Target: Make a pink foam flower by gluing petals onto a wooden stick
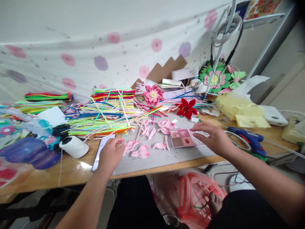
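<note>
My left hand [111,153] is at the left edge of a grey cutting mat [147,165], fingers loosely curled and apart, with nothing visible in them. Its fingertips are beside a pink fuzzy petal piece [130,147]; whether they touch it I cannot tell. My right hand [213,140] hovers at the right of an eyeshadow palette [183,138], thumb and fingers apart and holding nothing. Between the hands lie a larger pink petal cluster [141,152] and a smaller pink petal piece [162,145]. More pink petals [166,126] lie farther back.
Bundles of colourful pipe cleaners [111,111] cover the back left. A pink flower [153,95] and red flower [186,108] stand behind the mat. A thread cone [74,147] and phone [101,152] are left, a blue glue gun [249,138] right. A basket [200,197] is below.
</note>
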`<state>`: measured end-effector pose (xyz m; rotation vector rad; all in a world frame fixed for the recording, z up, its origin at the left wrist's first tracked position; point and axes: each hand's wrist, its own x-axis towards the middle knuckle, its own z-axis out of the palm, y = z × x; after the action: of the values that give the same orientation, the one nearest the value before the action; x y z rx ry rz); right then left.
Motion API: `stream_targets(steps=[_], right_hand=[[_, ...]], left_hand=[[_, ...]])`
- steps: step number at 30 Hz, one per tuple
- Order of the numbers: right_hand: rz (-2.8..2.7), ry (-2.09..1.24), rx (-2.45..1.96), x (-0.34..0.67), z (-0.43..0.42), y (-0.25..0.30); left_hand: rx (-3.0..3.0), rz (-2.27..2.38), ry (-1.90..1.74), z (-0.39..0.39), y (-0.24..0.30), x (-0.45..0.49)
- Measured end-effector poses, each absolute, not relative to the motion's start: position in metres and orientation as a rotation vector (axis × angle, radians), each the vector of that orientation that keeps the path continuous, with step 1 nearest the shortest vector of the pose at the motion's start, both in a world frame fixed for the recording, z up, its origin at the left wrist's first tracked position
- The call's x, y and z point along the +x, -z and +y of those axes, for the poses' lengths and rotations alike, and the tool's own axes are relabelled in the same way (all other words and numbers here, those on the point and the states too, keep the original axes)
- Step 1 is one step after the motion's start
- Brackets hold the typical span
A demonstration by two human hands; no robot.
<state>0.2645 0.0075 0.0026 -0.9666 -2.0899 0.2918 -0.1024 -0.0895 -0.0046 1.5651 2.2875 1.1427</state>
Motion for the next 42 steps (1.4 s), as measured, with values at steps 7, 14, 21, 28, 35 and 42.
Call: stream_targets(steps=[7,14,21,28,35,42], right_hand=[[-1.996,-0.396,-1.086,0.266,0.011,-0.005],[-1.99,-0.39,-1.234,0.266,0.017,-0.005],[-2.048,-0.51,-1.114,0.256,0.01,-0.01],[-2.396,-0.291,-0.648,0.229,-0.011,-0.015],[-2.474,-0.022,-0.678,0.218,-0.011,-0.012],[-2.498,-0.051,-0.643,0.212,-0.013,-0.013]], left_hand=[[2.008,1.985,-1.061,-0.09,0.003,-0.048],[2.104,1.774,-0.909,-0.064,0.007,-0.012],[2.012,1.703,-0.881,-0.046,0.007,-0.004],[1.436,1.455,-1.001,-0.06,-0.007,0.006],[1.178,1.217,-1.143,-0.065,-0.008,0.014],[1.27,1.245,-1.12,-0.066,-0.004,0.012]])
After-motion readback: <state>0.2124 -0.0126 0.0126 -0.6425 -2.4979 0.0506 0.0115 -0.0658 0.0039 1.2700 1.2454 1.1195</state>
